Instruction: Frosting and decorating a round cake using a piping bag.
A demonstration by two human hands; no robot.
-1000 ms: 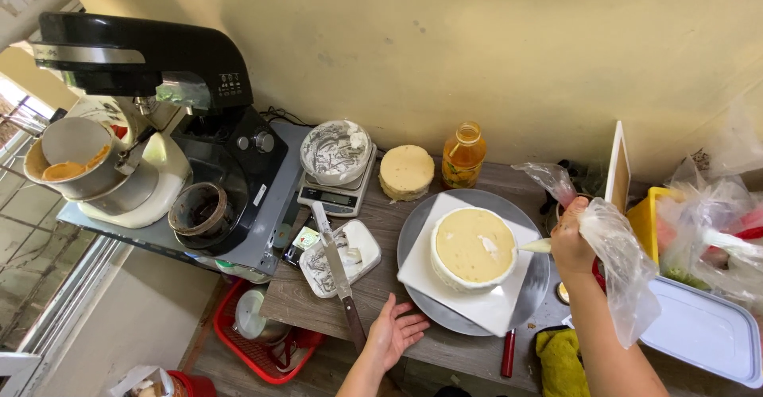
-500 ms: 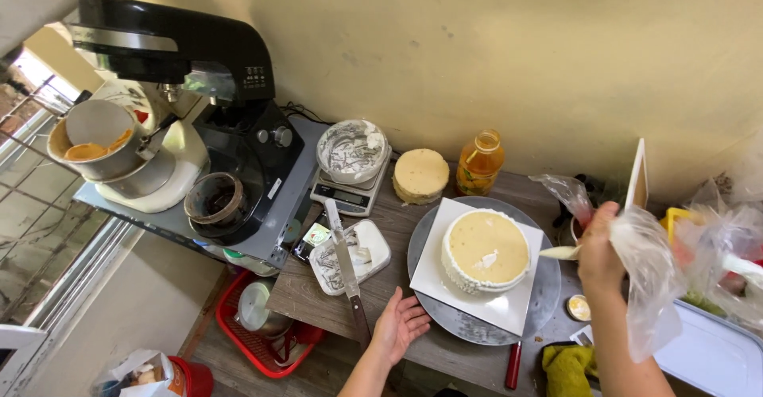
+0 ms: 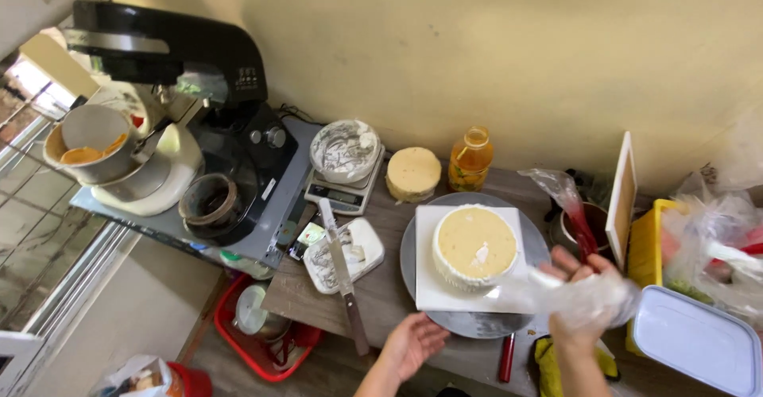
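I see the right hand (image 3: 584,290) with its fingers wrapped around a clear piping bag (image 3: 576,298), squeezing the bulk of it; the bag's tip points left toward the round cake (image 3: 475,246) and sits just beside the cake's right edge. Whether the tip touches the cake, I cannot tell. The left hand (image 3: 413,341) is open, fingers loosely spread and palm up, holding nothing, just below the front-left rim of the grey turntable (image 3: 477,325).

The cake, pale yellow on top with white piped sides, sits on a white square board (image 3: 433,290), which rests on the turntable. All further places are taken from the cake:

- Left: a long palette knife (image 3: 342,274) lying across a white square dish (image 3: 362,250) smeared with cream.
- Behind left: a digital scale (image 3: 338,194) carrying a cream-smeared bowl (image 3: 344,149), and beyond it a black stand mixer (image 3: 199,71).
- Directly behind: a plain sponge layer (image 3: 413,173) and an orange bottle (image 3: 470,158).
- Right: a second piping bag with red filling (image 3: 574,214) standing in a cup, and a white board (image 3: 621,194) upright on its edge.
- Far right: a white-lidded plastic container (image 3: 695,341).
- Front: a red-handled tool (image 3: 506,357) at the turntable's near rim.
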